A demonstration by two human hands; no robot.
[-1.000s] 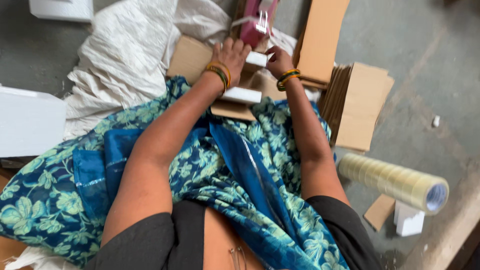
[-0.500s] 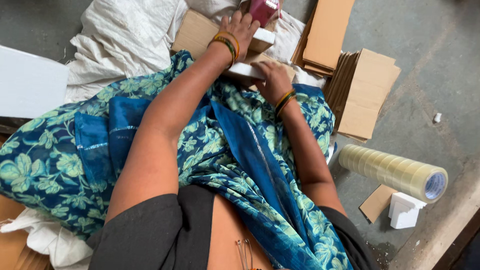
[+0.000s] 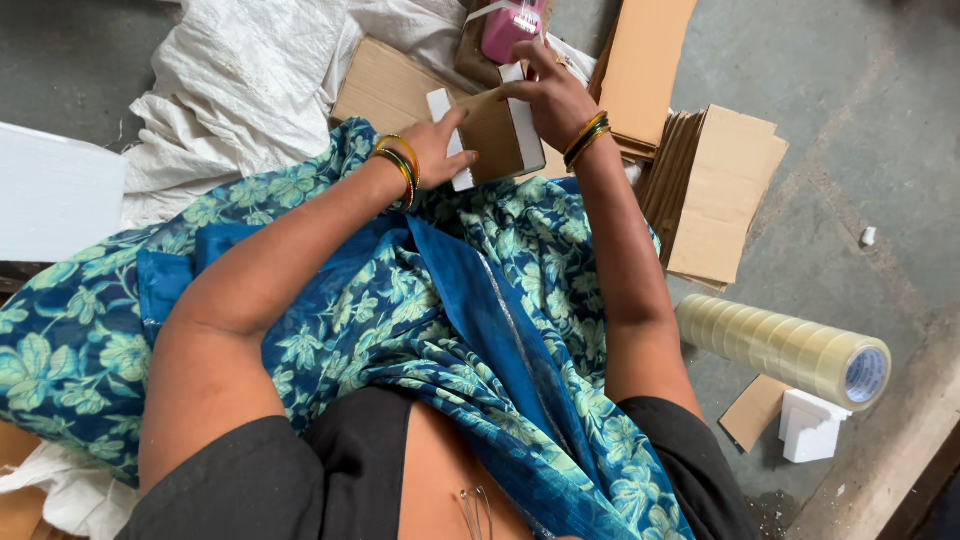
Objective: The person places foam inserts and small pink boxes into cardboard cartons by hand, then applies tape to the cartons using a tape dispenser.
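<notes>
A small flat cardboard box (image 3: 492, 132) with white edges rests over my lap, half folded. My left hand (image 3: 437, 150) grips its left flap, fingers curled around the white edge. My right hand (image 3: 553, 97) holds its right side, thumb and fingers pinching the white upper flap. Both wrists wear coloured bangles. A pink tape dispenser (image 3: 512, 28) lies just beyond the box, past my right hand's fingertips. My blue floral cloth (image 3: 470, 320) covers my lap below the box.
A stack of flat cardboard sheets (image 3: 718, 190) lies to the right, with more cardboard (image 3: 645, 60) behind. A long roll of clear tape rolls (image 3: 785, 348) lies on the concrete floor at right, beside a white block (image 3: 808, 428). White sacking (image 3: 235, 85) spreads at upper left.
My left hand came back from the far cardboard toward my lap. My right hand rose from the lap to the box's upper flap. The box now sits held between both hands.
</notes>
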